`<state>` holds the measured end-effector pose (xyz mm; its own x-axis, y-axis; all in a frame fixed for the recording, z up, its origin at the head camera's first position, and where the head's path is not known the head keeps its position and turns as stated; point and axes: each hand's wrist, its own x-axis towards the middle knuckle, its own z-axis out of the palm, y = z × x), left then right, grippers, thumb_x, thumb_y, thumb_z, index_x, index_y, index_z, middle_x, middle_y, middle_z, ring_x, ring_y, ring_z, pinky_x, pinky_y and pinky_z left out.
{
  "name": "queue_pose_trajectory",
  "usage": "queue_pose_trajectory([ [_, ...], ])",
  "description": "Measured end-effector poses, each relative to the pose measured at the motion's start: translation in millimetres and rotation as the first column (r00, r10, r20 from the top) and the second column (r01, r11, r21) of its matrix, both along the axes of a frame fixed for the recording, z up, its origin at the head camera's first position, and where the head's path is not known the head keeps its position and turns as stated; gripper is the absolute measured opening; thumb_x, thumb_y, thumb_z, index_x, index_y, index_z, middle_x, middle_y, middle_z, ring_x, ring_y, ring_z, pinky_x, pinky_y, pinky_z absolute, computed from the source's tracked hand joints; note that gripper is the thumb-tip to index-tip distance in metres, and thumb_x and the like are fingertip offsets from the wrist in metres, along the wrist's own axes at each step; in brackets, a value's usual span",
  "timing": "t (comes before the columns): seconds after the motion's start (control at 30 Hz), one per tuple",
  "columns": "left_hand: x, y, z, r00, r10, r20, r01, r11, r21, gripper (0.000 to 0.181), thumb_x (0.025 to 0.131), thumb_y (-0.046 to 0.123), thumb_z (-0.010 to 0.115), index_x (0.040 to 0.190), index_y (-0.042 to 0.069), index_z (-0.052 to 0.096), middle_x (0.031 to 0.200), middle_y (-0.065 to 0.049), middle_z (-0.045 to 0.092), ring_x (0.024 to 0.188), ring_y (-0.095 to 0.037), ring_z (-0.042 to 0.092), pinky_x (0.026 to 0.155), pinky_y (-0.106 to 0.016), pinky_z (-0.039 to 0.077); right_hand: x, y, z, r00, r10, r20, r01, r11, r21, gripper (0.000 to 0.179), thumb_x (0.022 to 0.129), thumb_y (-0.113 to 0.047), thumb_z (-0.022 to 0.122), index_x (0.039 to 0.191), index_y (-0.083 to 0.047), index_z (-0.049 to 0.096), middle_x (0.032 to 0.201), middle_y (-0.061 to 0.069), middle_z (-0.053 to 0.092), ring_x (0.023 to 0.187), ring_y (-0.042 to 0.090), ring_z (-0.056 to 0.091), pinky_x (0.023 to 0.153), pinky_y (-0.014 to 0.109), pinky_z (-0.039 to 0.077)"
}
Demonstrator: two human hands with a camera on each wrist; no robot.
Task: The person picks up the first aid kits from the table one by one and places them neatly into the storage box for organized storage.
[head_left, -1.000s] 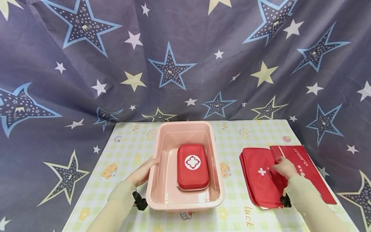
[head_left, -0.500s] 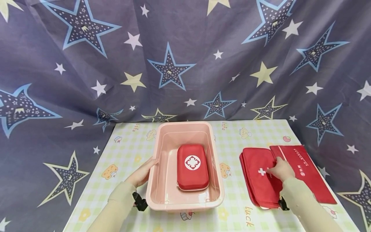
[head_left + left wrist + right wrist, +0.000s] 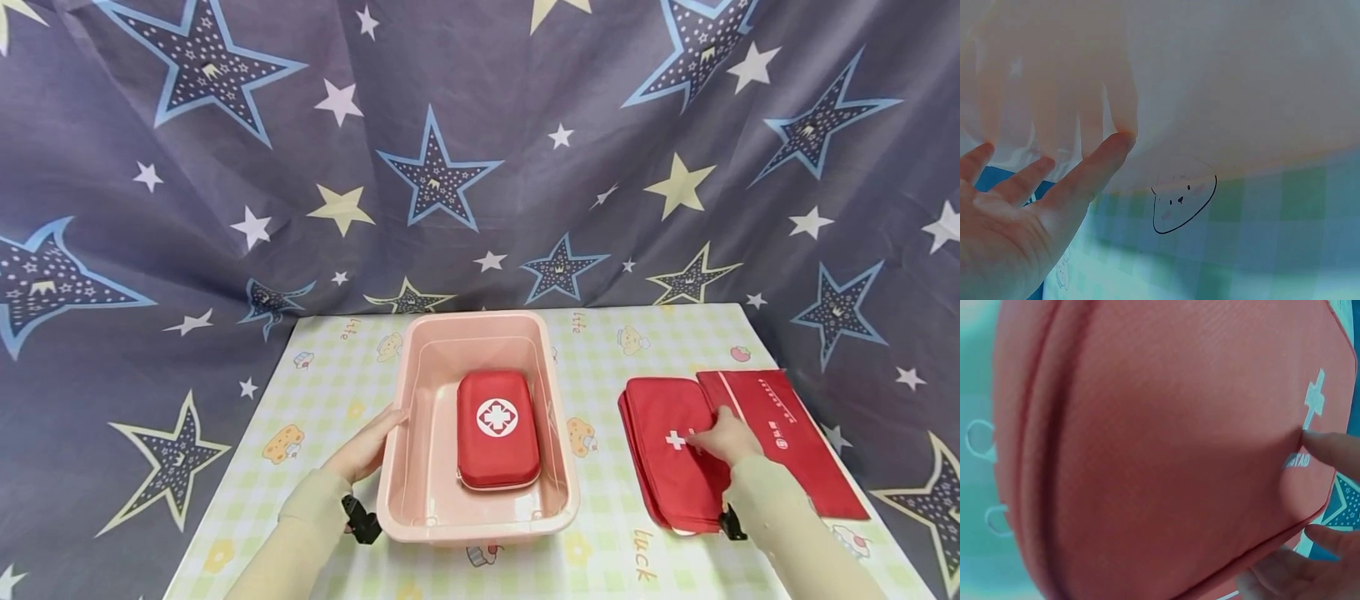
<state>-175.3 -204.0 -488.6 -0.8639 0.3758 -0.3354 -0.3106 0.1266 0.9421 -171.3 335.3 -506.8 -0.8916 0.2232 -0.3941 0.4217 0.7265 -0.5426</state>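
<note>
My left hand [image 3: 367, 443] touches the left side of a pink plastic tub [image 3: 480, 533] in the head view. In the left wrist view its extended fingers [image 3: 1100, 165] meet the glossy outer wall. A red hard first-aid case [image 3: 498, 462] with a white cross emblem lies inside the tub. At the right, my right hand [image 3: 726, 437] holds the edge of a soft red first-aid pouch [image 3: 667, 483]. The right wrist view shows the thumb [image 3: 1335, 450] pressing a dent beside its white cross, with the other fingers at the seamed edge, partly hidden.
A flat red sheet or bag [image 3: 795, 442] with white lettering lies right of the pouch, partly under the right forearm. Everything stands on a table with a checked cloth [image 3: 600, 500]. A star-print curtain [image 3: 480, 250] hangs behind the table.
My right hand has shifted left on the pouch, bringing the thumb close to the white cross. The left hand, tub and case stay in place; the head view tilts slightly.
</note>
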Motion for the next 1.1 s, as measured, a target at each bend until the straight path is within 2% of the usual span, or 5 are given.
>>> queue_pose_trajectory([
  [0.17, -0.1, 1.3, 0.5, 1.000, 0.018, 0.016, -0.018, 1.000, 0.000, 0.069, 0.097, 0.037, 0.033, 0.152, 0.013, 0.000, 0.151, -0.026, 0.018, 0.136, -0.043, 0.026, 0.111, -0.053, 0.027, 1.2, 4.8, -1.9, 0.996, -0.037, 0.076, 0.045, 0.993, -0.110, 0.095, 0.075, -0.032, 0.076, 0.136, 0.012, 0.018, 0.122, 0.034, 0.034, 0.107, 0.047, 0.040, 0.075, 0.049, 0.056],
  [0.4, 0.7, 1.5, 1.0, 1.000, 0.020, 0.020, -0.020, 1.000, 0.011, 0.071, 0.096, 0.039, 0.035, 0.153, 0.013, 0.000, 0.152, -0.026, 0.016, 0.137, -0.043, 0.024, 0.112, -0.053, 0.025, 0.4, 7.3, -2.5, 0.996, -0.023, 0.087, 0.034, 0.992, -0.125, 0.098, 0.076, -0.034, 0.074, 0.138, 0.013, 0.014, 0.125, 0.035, 0.031, 0.110, 0.048, 0.037, 0.081, 0.052, 0.054],
  [0.63, -0.3, 0.5, -0.5, 1.000, 0.014, 0.012, -0.014, 1.000, 0.005, 0.071, 0.096, 0.039, 0.036, 0.152, 0.012, 0.003, 0.150, -0.027, 0.021, 0.135, -0.043, 0.028, 0.110, -0.053, 0.029, 1.1, 6.2, -2.5, 0.990, -0.075, 0.123, 0.098, 0.976, -0.192, 0.111, 0.070, -0.036, 0.081, 0.143, 0.007, 0.009, 0.131, 0.032, 0.027, 0.114, 0.048, 0.032, 0.075, 0.050, 0.056],
  [0.8, -1.7, 1.0, -1.1, 1.000, 0.001, 0.004, -0.001, 1.000, 0.012, 0.071, 0.096, 0.040, 0.035, 0.152, 0.013, 0.002, 0.151, -0.026, 0.020, 0.135, -0.042, 0.027, 0.111, -0.052, 0.028, -0.8, 5.4, -3.8, 0.991, -0.076, 0.114, 0.096, 0.979, -0.178, 0.108, 0.072, -0.031, 0.080, 0.142, 0.010, 0.009, 0.129, 0.034, 0.028, 0.114, 0.048, 0.032, 0.080, 0.051, 0.054],
  [1.1, 0.0, 2.3, -0.1, 1.000, 0.017, 0.011, -0.017, 1.000, 0.020, 0.070, 0.096, 0.038, 0.036, 0.152, 0.011, 0.004, 0.150, -0.026, 0.020, 0.135, -0.039, 0.027, 0.112, -0.050, 0.026, -5.2, 5.1, -7.3, 0.987, -0.121, 0.109, 0.140, 0.973, -0.183, 0.104, 0.069, -0.028, 0.082, 0.139, 0.010, 0.015, 0.127, 0.032, 0.030, 0.113, 0.047, 0.035, 0.078, 0.051, 0.055],
])
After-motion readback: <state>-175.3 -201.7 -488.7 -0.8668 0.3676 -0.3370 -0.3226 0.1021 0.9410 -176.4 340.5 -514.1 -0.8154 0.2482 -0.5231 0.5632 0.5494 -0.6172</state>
